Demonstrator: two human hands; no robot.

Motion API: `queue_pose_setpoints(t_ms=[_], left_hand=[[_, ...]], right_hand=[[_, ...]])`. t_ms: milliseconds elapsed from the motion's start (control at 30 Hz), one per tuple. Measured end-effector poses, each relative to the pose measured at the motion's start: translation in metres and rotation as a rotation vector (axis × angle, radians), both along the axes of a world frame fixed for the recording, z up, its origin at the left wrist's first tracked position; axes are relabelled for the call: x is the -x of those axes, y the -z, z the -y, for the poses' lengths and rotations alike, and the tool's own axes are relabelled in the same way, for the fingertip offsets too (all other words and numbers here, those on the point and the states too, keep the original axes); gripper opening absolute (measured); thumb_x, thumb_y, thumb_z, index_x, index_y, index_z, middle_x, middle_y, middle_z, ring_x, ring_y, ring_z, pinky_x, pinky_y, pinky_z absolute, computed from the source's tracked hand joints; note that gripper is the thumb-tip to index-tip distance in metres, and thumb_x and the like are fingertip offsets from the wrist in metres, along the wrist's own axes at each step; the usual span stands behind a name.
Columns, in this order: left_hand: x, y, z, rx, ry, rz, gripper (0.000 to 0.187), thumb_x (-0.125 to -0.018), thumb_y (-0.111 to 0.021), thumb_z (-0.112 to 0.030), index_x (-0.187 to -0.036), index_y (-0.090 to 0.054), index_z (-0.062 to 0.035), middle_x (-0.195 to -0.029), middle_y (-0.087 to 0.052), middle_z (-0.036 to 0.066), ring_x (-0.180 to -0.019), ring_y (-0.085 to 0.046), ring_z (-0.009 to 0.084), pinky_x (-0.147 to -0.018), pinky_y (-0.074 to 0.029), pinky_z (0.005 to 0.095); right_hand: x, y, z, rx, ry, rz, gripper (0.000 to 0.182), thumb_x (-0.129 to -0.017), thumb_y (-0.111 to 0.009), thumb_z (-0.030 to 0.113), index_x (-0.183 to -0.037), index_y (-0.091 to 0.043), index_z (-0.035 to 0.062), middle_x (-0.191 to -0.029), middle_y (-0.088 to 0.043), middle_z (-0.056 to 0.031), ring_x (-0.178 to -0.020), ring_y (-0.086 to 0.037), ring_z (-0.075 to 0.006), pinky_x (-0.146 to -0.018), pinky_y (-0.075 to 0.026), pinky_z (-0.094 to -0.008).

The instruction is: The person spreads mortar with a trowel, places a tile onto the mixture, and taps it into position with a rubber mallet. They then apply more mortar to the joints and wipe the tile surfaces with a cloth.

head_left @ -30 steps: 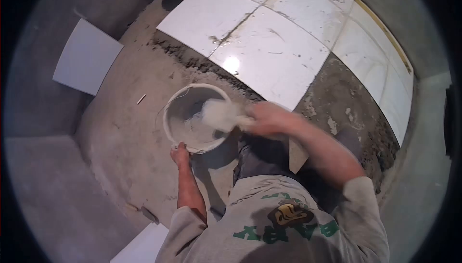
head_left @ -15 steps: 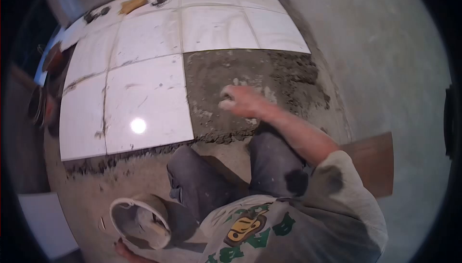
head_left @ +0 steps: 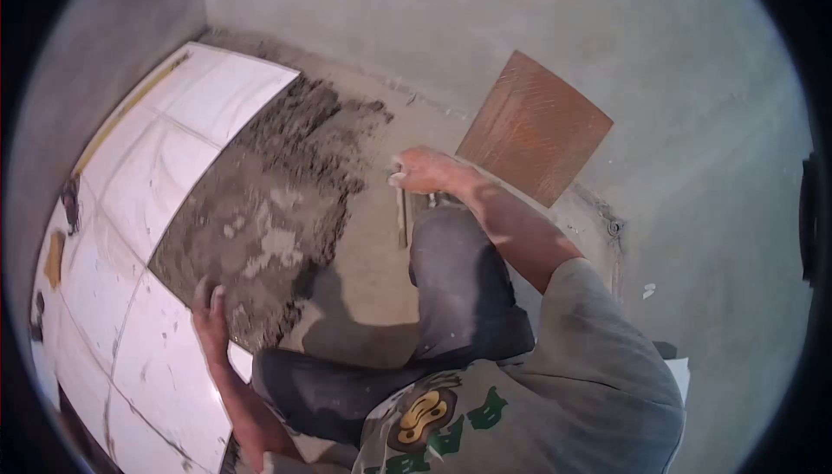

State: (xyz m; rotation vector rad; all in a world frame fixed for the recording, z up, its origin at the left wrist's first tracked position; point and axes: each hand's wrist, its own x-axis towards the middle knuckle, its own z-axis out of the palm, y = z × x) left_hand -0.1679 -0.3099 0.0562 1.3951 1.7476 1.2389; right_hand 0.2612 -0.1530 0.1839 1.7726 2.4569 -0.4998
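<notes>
My right hand (head_left: 422,171) is closed at the top end of a narrow, light brown stick-like handle (head_left: 401,218), low over the bare floor in front of my knee. A small grey piece beside the handle is partly hidden by my knee. My left hand (head_left: 211,322) has its fingers apart and holds nothing. It hovers at the border between the white floor tiles (head_left: 160,335) and the bed of grey mortar (head_left: 234,231). Pale smears mark the flattened middle of that bed, while its far end and right edge are rough and crumbly.
Against the grey wall (head_left: 693,110) leans a brown square tile (head_left: 535,127), right of my right hand. A long yellow bar (head_left: 126,114) lies along the tiles' far edge. Near it are a dark tool (head_left: 69,204) and a yellowish block (head_left: 54,259).
My view has turned to the right. My right hand has left the mortar for the handle by my knee. My left hand has come from beside the bucket to the mortar's edge.
</notes>
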Motion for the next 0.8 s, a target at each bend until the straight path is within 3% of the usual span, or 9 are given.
queue_pose_setpoints(t_ms=[100, 267, 333, 433, 500, 567, 633, 700, 800], left_hand=[[-0.084, -0.035, -0.031, -0.034, 0.087, 0.19, 0.049, -0.093, -0.058, -0.033, -0.122, -0.055, 0.0066, -0.108, -0.064, 0.013, -0.1, -0.058, 0.0189, -0.09, -0.044, 0.031], [-0.141, 0.026, -0.073, 0.216, 0.208, 0.198, 0.052, -0.092, -0.059, -0.038, -0.121, -0.057, 0.0051, -0.104, -0.066, 0.011, -0.093, -0.061, 0.0178, -0.081, -0.047, 0.0307], [-0.17, 0.04, -0.093, 0.32, 0.032, 0.327, 0.053, -0.092, -0.058, -0.042, -0.119, -0.059, 0.003, -0.103, -0.067, 0.012, -0.091, -0.064, 0.019, -0.077, -0.048, 0.0315], [-0.229, 0.034, -0.139, 0.401, 0.012, 0.218, 0.055, -0.091, -0.056, -0.046, -0.119, -0.061, 0.0004, -0.1, -0.068, 0.012, -0.089, -0.065, 0.0215, -0.076, -0.049, 0.0327], [-0.271, 0.034, -0.188, 0.419, 0.07, 0.171, 0.055, -0.091, -0.055, -0.049, -0.117, -0.062, -0.0007, -0.099, -0.068, 0.011, -0.089, -0.065, 0.0213, -0.076, -0.049, 0.0327], [-0.326, 0.024, -0.248, 0.46, 0.123, 0.041, 0.051, -0.091, -0.053, -0.05, -0.108, -0.065, -0.0032, -0.092, -0.067, 0.008, -0.083, -0.064, 0.0192, -0.072, -0.048, 0.0319], [-0.387, 0.002, -0.315, 0.425, 0.306, -0.034, 0.046, -0.091, -0.053, -0.047, -0.099, -0.065, -0.003, -0.083, -0.063, 0.006, -0.076, -0.061, 0.0173, -0.068, -0.047, 0.0313], [-0.461, -0.027, -0.369, 0.318, 0.426, -0.165, 0.042, -0.091, -0.053, -0.043, -0.095, -0.063, -0.0028, -0.081, -0.059, 0.004, -0.076, -0.056, 0.0154, -0.068, -0.045, 0.0305], [-0.577, -0.056, -0.406, 0.21, 0.503, -0.052, 0.049, -0.091, -0.054, -0.045, -0.113, -0.062, -0.0017, -0.102, -0.063, 0.009, -0.096, -0.058, 0.0178, -0.077, -0.046, 0.0343]], right_hand=[[-0.077, 0.015, -0.021, -0.037, 0.195, 0.07, 0.036, -0.085, -0.059, 0.035, -0.102, -0.064, 0.0036, -0.097, -0.065, -0.0209, -0.096, -0.061, -0.0372, -0.082, -0.047, -0.0445], [-0.241, 0.091, -0.055, -0.149, 0.443, 0.12, 0.037, -0.083, -0.059, 0.032, -0.102, -0.066, 0.0018, -0.104, -0.064, -0.0236, -0.103, -0.061, -0.0375, -0.086, -0.047, -0.0443], [-0.306, 0.104, -0.045, -0.171, 0.585, 0.003, 0.038, -0.082, -0.059, 0.032, -0.102, -0.066, 0.0014, -0.104, -0.064, -0.0241, -0.104, -0.06, -0.0375, -0.088, -0.046, -0.0445], [-0.419, 0.102, -0.043, -0.081, 0.868, -0.137, 0.042, -0.08, -0.06, 0.035, -0.105, -0.064, 0.0004, -0.109, -0.063, -0.0248, -0.109, -0.057, -0.0381, -0.092, -0.044, -0.0447], [-0.495, 0.105, -0.049, -0.186, 1.146, -0.181, 0.052, -0.081, -0.057, 0.034, -0.119, -0.057, -0.0027, -0.122, -0.057, -0.0258, -0.115, -0.054, -0.0408, -0.096, -0.043, -0.046], [-0.576, 0.114, -0.057, -0.613, 1.261, -0.082, 0.052, -0.085, -0.056, 0.036, -0.122, -0.054, 0.0002, -0.123, -0.056, -0.021, -0.115, -0.053, -0.0401, -0.097, -0.042, -0.0454], [-0.64, 0.092, -0.075, -0.931, 1.013, 0.224, 0.047, -0.088, -0.054, 0.036, -0.122, -0.053, 0.0025, -0.122, -0.055, -0.0192, -0.116, -0.051, -0.0363, -0.099, -0.041, -0.0443], [-0.659, 0.052, -0.099, -1.203, 0.82, 0.192, 0.042, -0.087, -0.06, 0.029, -0.118, -0.053, 0.0014, -0.118, -0.054, -0.0212, -0.117, -0.048, -0.0356, -0.1, -0.038, -0.0458], [-0.669, 0.027, -0.136, -0.836, 0.818, 0.215, 0.041, -0.088, -0.058, 0.031, -0.118, -0.053, 0.0038, -0.116, -0.054, -0.0186, -0.115, -0.049, -0.0321, -0.1, -0.038, -0.044]])
